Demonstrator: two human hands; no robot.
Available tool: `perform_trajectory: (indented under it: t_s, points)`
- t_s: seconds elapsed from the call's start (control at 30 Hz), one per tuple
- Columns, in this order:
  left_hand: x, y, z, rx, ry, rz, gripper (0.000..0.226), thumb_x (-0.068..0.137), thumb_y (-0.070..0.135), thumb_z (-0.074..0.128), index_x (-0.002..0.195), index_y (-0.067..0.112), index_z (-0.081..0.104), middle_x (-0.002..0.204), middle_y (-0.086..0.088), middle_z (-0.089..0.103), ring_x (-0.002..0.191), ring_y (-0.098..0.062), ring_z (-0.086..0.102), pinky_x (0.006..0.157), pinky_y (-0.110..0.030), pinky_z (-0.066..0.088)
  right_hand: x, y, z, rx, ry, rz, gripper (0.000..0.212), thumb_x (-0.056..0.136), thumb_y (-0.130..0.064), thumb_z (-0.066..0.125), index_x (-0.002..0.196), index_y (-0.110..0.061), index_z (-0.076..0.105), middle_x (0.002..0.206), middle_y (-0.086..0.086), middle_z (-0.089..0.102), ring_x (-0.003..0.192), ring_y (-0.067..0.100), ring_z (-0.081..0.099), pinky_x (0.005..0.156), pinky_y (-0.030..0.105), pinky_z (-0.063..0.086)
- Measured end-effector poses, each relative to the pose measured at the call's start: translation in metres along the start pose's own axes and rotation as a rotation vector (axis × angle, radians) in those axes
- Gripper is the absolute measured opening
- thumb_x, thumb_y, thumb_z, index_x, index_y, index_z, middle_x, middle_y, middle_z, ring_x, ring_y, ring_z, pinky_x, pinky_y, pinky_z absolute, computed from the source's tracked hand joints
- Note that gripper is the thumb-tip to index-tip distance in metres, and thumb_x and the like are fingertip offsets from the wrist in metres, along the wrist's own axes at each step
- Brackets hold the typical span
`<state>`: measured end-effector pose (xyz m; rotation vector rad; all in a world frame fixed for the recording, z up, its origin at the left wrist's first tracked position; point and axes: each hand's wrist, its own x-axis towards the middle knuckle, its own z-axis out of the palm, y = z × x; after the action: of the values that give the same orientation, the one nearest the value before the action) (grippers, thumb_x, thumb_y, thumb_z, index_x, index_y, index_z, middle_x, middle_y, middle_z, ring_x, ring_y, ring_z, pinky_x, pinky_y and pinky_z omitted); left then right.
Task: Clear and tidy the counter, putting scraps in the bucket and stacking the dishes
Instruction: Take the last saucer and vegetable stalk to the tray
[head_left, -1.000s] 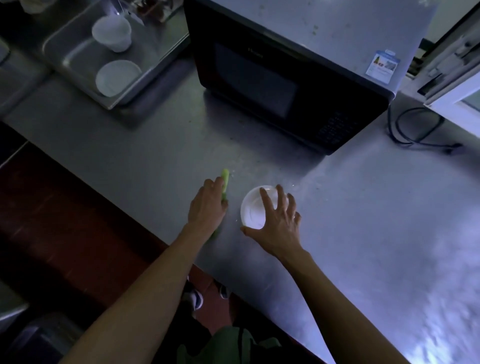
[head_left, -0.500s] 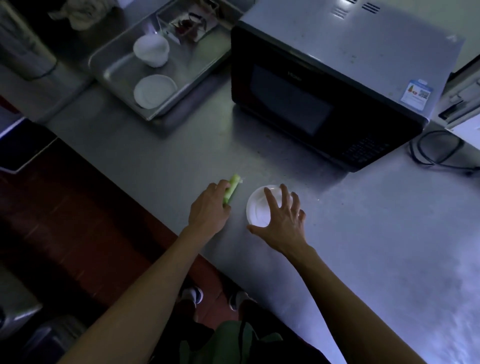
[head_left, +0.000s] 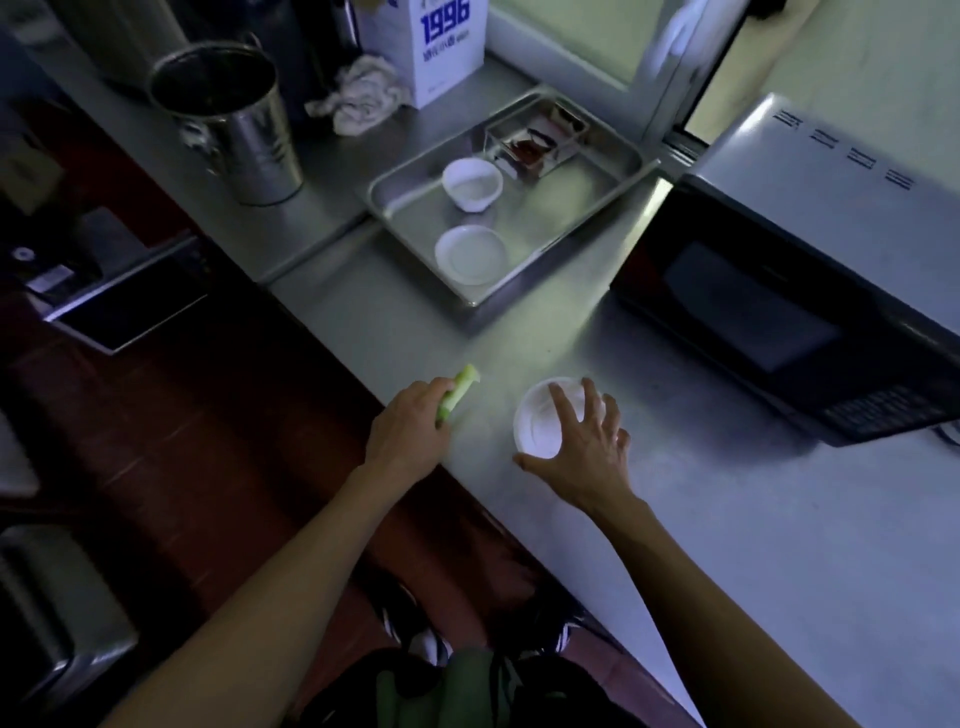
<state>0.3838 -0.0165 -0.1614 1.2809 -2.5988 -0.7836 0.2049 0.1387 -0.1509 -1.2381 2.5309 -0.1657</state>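
My left hand (head_left: 410, 428) grips a pale green vegetable scrap (head_left: 457, 392) just above the steel counter's (head_left: 753, 519) front edge. To its right, my right hand (head_left: 584, 449) curls its fingers and thumb around a small white dish (head_left: 545, 418) standing on the counter. Farther back, a steel tray (head_left: 582, 228) holds a white bowl (head_left: 471, 184) and a white saucer (head_left: 470, 254). A metal bucket (head_left: 234, 119) stands at the back left.
A black microwave (head_left: 810, 291) fills the right side behind the dish. A crumpled cloth (head_left: 361, 93) and a white carton (head_left: 449, 47) sit behind the tray, and a small steel container (head_left: 535, 137) lies in the tray's far corner. Dark floor lies left of the counter edge.
My left hand has lifted the green scrap off the counter and drawn it left. The view has swung left, bringing the bucket and tray into sight. My right hand stays on the dish.
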Motion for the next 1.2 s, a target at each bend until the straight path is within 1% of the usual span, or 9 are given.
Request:
perform_trajectory:
  t_s: [0.17,0.37,0.53,0.63,0.73,0.87,0.97,1.07,1.2]
  points:
    - [0.017,-0.034,-0.036,-0.014,0.018,0.021,0.046,0.083,0.021,0.061,0.127,0.030,0.052,0.106,0.000,0.058,0.093,-0.025,0.059,0.072,-0.038,0.052,0.022,-0.064,0.002,0.019,0.018,-0.008,0.111,0.066,-0.078,0.069,0.154,-0.035,0.017,0.165,0.002,-0.002,0.148,0.038,0.006,0.110,0.060,0.029]
    - [0.054,-0.065,-0.069,-0.021,0.055,0.037,0.047,0.082,0.019,0.061,0.128,0.027,0.052,0.104,-0.001,0.058,0.090,-0.026,0.058,0.071,-0.042,0.053,0.062,-0.102,0.001,0.001,0.036,-0.058,0.111,0.065,-0.075,0.071,0.153,-0.035,0.017,0.164,0.002,-0.003,0.147,0.040,0.005,0.109,0.062,0.029]
    - [0.103,-0.075,-0.091,-0.026,0.074,0.039,0.047,0.080,0.016,0.060,0.126,0.027,0.056,0.107,-0.001,0.061,0.093,-0.027,0.059,0.073,-0.041,0.053,0.121,-0.118,-0.013,0.032,0.078,-0.054,0.111,0.064,-0.073,0.073,0.153,-0.034,0.019,0.163,0.003,0.002,0.147,0.040,0.007,0.108,0.061,0.031]
    - [0.140,-0.073,-0.107,-0.013,0.056,0.038,0.047,0.081,0.016,0.059,0.127,0.027,0.057,0.115,-0.001,0.061,0.100,-0.028,0.060,0.080,-0.044,0.053,0.157,-0.129,-0.023,0.067,0.104,-0.040,0.111,0.064,-0.073,0.073,0.153,-0.035,0.018,0.164,0.003,0.000,0.147,0.039,0.006,0.108,0.060,0.031]
    - [0.176,-0.067,-0.122,0.012,0.055,0.058,0.050,0.082,0.019,0.059,0.130,0.030,0.055,0.122,0.001,0.062,0.106,-0.028,0.059,0.082,-0.041,0.052,0.189,-0.136,-0.030,0.094,0.113,-0.016,0.110,0.064,-0.073,0.073,0.152,-0.037,0.017,0.163,0.002,0.000,0.146,0.041,0.008,0.107,0.061,0.032]
    - [0.214,-0.061,-0.131,0.045,0.062,0.100,0.047,0.082,0.018,0.058,0.127,0.030,0.056,0.112,-0.001,0.063,0.099,-0.030,0.060,0.079,-0.042,0.053,0.220,-0.138,-0.037,0.112,0.100,0.011,0.107,0.065,-0.071,0.072,0.151,-0.037,0.018,0.163,0.002,0.000,0.146,0.042,0.008,0.108,0.061,0.031]
    - [0.237,-0.059,-0.132,0.029,0.072,0.129,0.046,0.081,0.014,0.061,0.126,0.026,0.059,0.110,-0.003,0.065,0.098,-0.030,0.060,0.077,-0.037,0.050,0.236,-0.139,-0.039,0.110,0.103,0.038,0.108,0.065,-0.071,0.071,0.151,-0.036,0.017,0.163,0.002,0.000,0.146,0.042,0.008,0.109,0.061,0.030]
    - [0.263,-0.057,-0.131,0.032,0.064,0.150,0.047,0.081,0.015,0.062,0.126,0.029,0.057,0.108,-0.002,0.064,0.095,-0.027,0.060,0.072,-0.032,0.045,0.256,-0.138,-0.039,0.113,0.100,0.058,0.114,0.065,-0.073,0.071,0.155,-0.034,0.012,0.164,0.002,0.000,0.146,0.041,0.008,0.110,0.061,0.028]
    - [0.301,-0.060,-0.127,-0.004,0.028,0.180,0.047,0.082,0.016,0.062,0.126,0.034,0.055,0.112,0.003,0.063,0.095,-0.025,0.062,0.076,-0.034,0.051,0.284,-0.142,-0.035,0.097,0.072,0.059,0.115,0.066,-0.075,0.070,0.155,-0.034,0.009,0.164,0.002,0.002,0.147,0.040,0.007,0.111,0.062,0.026]
